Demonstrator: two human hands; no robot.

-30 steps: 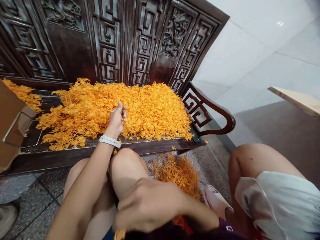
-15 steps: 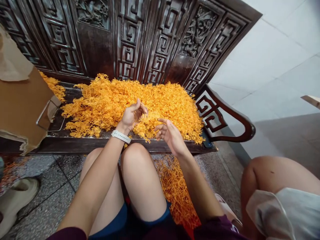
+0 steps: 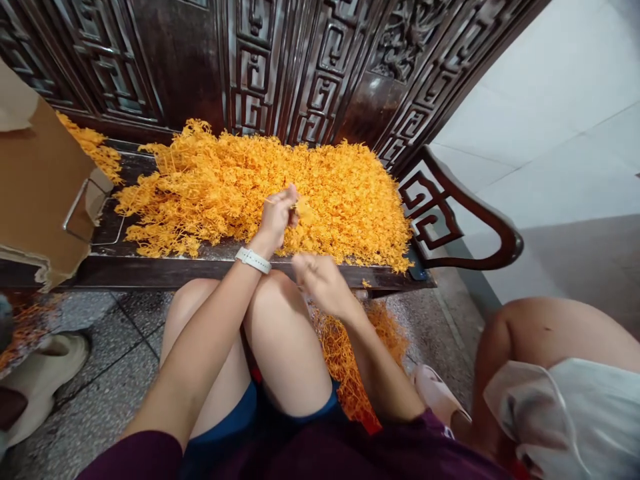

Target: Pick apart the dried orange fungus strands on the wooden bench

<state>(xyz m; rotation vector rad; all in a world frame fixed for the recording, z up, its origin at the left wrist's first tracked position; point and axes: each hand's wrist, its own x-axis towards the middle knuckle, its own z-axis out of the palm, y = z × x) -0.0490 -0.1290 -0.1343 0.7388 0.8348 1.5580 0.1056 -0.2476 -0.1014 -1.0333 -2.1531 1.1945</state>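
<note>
A wide pile of orange-yellow stringy pieces covers much of the dark wooden bench. My left hand, with a pale watch on its wrist, is closed on a small orange piece in front of the pile. Nearer to me and a little to the right, my right hand hovers by the bench's front edge. Its fingers are curled and smeared by motion, so what they hold, if anything, cannot be made out.
A cardboard box and a metal wire handle stand at the left. The bench's carved armrest rises at the right. More orange strands lie below my knees. Another person's knee is at the right.
My left hand has moved slightly right and up with its fingers closed together. My right hand has drawn back toward me, left and down, and its fingers have curled. The view has shifted a little.
</note>
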